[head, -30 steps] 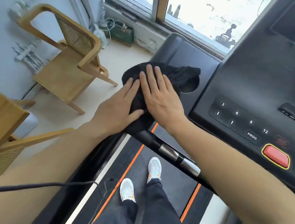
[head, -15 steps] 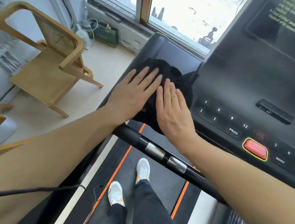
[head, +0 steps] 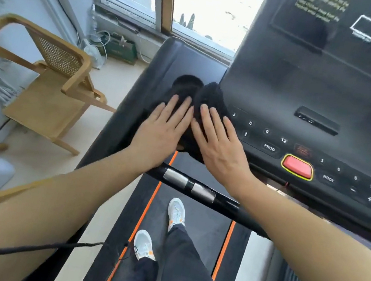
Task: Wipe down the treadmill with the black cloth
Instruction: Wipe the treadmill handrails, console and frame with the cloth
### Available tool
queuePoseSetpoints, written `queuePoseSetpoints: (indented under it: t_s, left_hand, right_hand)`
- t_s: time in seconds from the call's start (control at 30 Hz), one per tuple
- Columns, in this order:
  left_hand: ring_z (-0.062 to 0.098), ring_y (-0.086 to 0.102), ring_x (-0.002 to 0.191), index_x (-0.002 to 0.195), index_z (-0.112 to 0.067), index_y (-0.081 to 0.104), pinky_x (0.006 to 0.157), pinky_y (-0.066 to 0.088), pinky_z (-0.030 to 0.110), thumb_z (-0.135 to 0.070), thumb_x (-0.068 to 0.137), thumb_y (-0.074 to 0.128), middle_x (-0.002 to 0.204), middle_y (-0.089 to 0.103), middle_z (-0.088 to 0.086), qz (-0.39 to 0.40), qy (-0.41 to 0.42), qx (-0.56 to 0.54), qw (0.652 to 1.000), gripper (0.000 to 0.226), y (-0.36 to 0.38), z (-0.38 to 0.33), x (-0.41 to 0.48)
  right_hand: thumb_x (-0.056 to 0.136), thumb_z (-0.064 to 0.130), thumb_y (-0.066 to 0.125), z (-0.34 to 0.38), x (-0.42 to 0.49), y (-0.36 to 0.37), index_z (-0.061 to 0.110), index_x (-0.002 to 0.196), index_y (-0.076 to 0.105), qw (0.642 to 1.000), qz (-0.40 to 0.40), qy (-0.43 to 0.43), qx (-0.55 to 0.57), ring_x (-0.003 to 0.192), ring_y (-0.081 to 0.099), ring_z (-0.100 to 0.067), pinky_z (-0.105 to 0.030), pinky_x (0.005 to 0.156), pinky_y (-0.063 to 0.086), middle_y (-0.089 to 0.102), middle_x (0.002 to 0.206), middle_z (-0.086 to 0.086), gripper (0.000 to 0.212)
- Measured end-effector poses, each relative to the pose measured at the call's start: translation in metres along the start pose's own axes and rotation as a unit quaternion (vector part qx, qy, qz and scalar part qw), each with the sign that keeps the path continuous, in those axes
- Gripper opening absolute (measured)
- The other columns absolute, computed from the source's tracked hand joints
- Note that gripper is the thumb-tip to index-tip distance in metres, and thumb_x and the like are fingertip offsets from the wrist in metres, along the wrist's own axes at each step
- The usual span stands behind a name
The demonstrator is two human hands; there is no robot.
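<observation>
The black cloth (head: 211, 100) lies bunched on the treadmill's left side tray (head: 181, 58), next to the button panel (head: 266, 137) and partly over a round cup recess (head: 188, 84). My left hand (head: 164, 129) and my right hand (head: 219, 141) rest flat on the cloth side by side, fingers straight and spread, pressing down rather than gripping. Most of the cloth is hidden under my palms. The dark console screen (head: 347, 32) rises to the right.
A black handlebar with silver sensor plates (head: 188, 186) crosses under my wrists. A red stop button (head: 297, 166) sits right of my right hand. My feet stand on the belt (head: 202, 220). Wooden chairs (head: 51, 82) and a window stand to the left; a black cable (head: 11, 251) hangs low.
Both hands slid the cloth forward and to the right along the tray toward the button panel. My left hand moved from beside the cloth onto it.
</observation>
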State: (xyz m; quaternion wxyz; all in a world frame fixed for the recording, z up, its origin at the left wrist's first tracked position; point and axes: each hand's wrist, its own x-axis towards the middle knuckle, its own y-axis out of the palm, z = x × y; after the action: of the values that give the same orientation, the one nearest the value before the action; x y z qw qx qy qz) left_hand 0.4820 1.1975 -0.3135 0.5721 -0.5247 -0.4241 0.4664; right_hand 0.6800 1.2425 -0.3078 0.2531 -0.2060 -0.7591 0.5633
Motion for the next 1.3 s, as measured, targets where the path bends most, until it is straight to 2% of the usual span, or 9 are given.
queuePoseSetpoints:
  t_s: [0.17,0.3,0.43,0.6,0.73,0.83,0.97,1.13,1.3]
  left_hand:
    - [0.036,0.014,0.153,0.159,-0.009,0.013,0.122,0.022,0.048,-0.051,0.097,0.045,0.167,0.007,0.017,-0.01,0.041,-0.053,0.998,0.082,-0.008,-0.047,0.013]
    - [0.033,0.014,0.153,0.158,-0.006,0.02,0.123,0.018,0.045,-0.045,0.104,0.03,0.167,0.013,0.014,-0.019,-0.004,-0.116,0.993,0.068,-0.01,-0.057,0.026]
    - [0.028,0.007,0.155,0.159,-0.008,0.014,0.125,0.015,0.043,-0.043,0.103,0.012,0.168,0.007,0.008,-0.011,-0.026,-0.146,0.989,0.066,-0.016,-0.058,0.057]
    - [0.026,-0.006,0.155,0.16,-0.011,0.004,0.125,0.008,0.042,-0.039,0.105,0.026,0.168,-0.011,0.005,0.015,-0.023,-0.183,0.983,0.065,-0.027,-0.045,0.108]
    - [0.029,-0.007,0.154,0.16,-0.011,0.004,0.123,0.008,0.044,-0.042,0.104,0.026,0.168,-0.011,0.005,0.011,-0.029,-0.176,0.984,0.068,-0.03,-0.048,0.119]
    - [0.029,0.002,0.155,0.159,-0.009,0.016,0.124,0.016,0.048,-0.04,0.102,0.026,0.168,0.007,0.008,0.004,0.006,-0.153,0.988,0.066,-0.029,-0.059,0.095]
    - [0.026,0.015,0.154,0.157,-0.006,0.025,0.123,0.021,0.044,-0.04,0.104,0.026,0.166,0.019,0.01,0.0,0.05,-0.119,0.992,0.063,-0.018,-0.043,0.042]
    - [0.026,0.027,0.15,0.154,-0.006,0.034,0.122,0.021,0.045,-0.043,0.104,0.017,0.161,0.033,0.011,0.018,-0.057,-0.073,0.996,0.065,-0.011,0.001,0.043]
    - [0.032,0.023,0.151,0.155,-0.005,0.029,0.12,0.022,0.05,-0.041,0.103,0.019,0.157,0.039,0.014,0.002,-0.123,-0.118,0.985,0.064,-0.016,-0.01,0.07]
  right_hand:
    - [0.104,0.013,0.03,-0.023,-0.055,-0.001,0.003,0.158,0.007,0.997,0.041,0.07,-0.009,0.151,0.013,-0.04,-0.051,0.121,0.021,0.003,0.163,-0.028,0.06]
    - [0.097,0.034,0.049,-0.014,-0.043,-0.005,-0.001,0.154,0.023,0.986,0.07,0.139,0.058,0.151,0.017,-0.039,-0.05,0.121,0.021,0.01,0.163,-0.028,0.073]
    - [0.095,0.053,0.039,-0.032,-0.009,-0.009,-0.002,0.155,0.02,0.978,0.096,0.145,0.111,0.153,0.012,-0.036,-0.047,0.123,0.018,0.008,0.164,-0.026,0.084]
    - [0.09,0.069,0.03,-0.084,0.023,-0.012,0.004,0.158,0.0,0.971,0.14,0.11,0.158,0.154,-0.009,-0.024,-0.038,0.125,0.003,-0.014,0.166,-0.014,0.099]
    - [0.094,0.064,0.032,-0.085,0.022,-0.012,0.007,0.159,0.002,0.966,0.128,0.157,0.161,0.154,-0.01,-0.023,-0.04,0.125,0.005,-0.014,0.166,-0.013,0.091]
    - [0.097,0.052,0.037,-0.054,-0.005,-0.014,0.006,0.159,0.011,0.958,0.12,0.202,0.162,0.154,0.0,-0.028,-0.044,0.125,0.011,-0.001,0.167,-0.017,0.081]
    - [0.097,0.057,0.04,-0.023,-0.025,-0.015,-0.001,0.154,0.024,0.975,0.112,0.14,0.134,0.153,0.012,-0.036,-0.049,0.123,0.018,0.01,0.164,-0.025,0.084]
    - [0.097,0.059,0.032,-0.039,0.046,-0.009,0.007,0.157,0.025,0.979,0.122,0.03,0.159,0.154,0.009,-0.027,-0.045,0.124,0.015,0.007,0.167,-0.015,0.08]
    - [0.096,0.067,0.022,-0.08,0.067,-0.005,0.014,0.16,0.015,0.984,0.124,0.034,0.126,0.155,-0.004,-0.021,-0.042,0.125,0.007,-0.003,0.168,-0.01,0.084]
